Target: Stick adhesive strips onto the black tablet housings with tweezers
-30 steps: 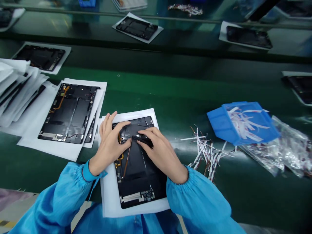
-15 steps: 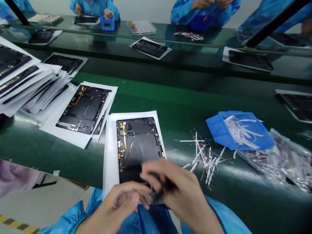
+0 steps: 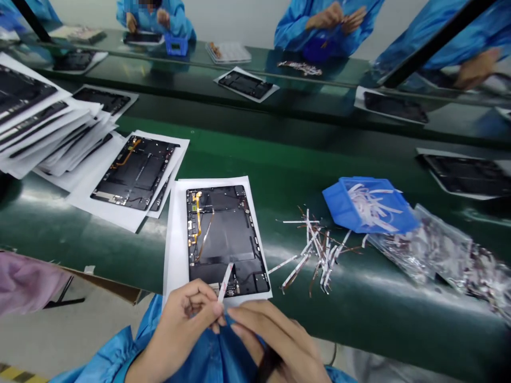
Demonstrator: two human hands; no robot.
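There's the left hand (image 3: 179, 324), fingers pinched shut on a white strip (image 3: 225, 282), held steady! Right hand (image 3: 275, 340) sits half-open beside it, hold unclear, at the lower edge of the tablet back panel (image 3: 221, 239) on white paper (image 3: 175, 250).

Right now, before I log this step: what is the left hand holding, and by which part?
The left hand pinches a narrow white strip by its lower end; the upper end sticks up free.

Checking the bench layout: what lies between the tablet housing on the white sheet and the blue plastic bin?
The head view shows loose white strips with thin brown wires between the tablet housing and the blue bin.
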